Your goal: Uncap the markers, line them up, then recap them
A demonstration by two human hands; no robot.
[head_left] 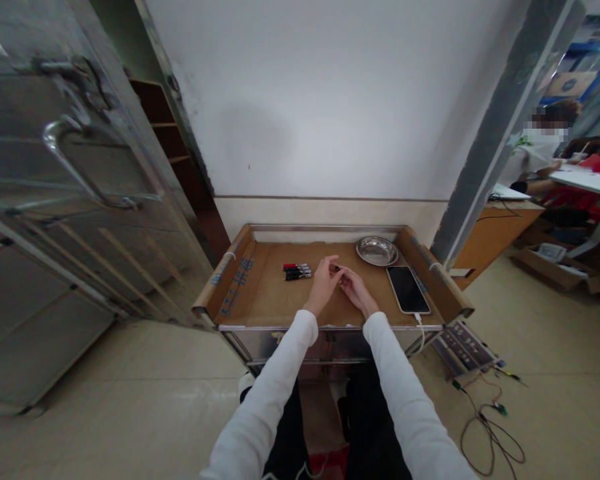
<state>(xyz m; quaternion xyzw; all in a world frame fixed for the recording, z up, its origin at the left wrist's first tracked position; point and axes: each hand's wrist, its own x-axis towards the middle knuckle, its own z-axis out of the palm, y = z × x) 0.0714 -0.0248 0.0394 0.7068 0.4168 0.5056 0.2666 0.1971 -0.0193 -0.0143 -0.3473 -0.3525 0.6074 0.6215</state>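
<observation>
My left hand (324, 283) and my right hand (355, 288) meet over the middle of a cardboard-lined tray table (265, 303). Their fingers are closed around a small dark object (337, 269), too small to name. Just left of my left hand lie several markers (297, 271), red at the back and black in front, side by side. Behind my right hand, a round shiny metal dish (377, 251) rests near the back right corner. A phone (408, 290) with a dark screen lies to the right, a white cable plugged into its near end.
Raised cardboard-covered sides (443, 283) border the table, with a white wall (320, 100) behind. A metal door (80, 160) stands left. On the floor at right are a power box (467, 350) and loose cables (491, 427). A person (543, 147) sits far right.
</observation>
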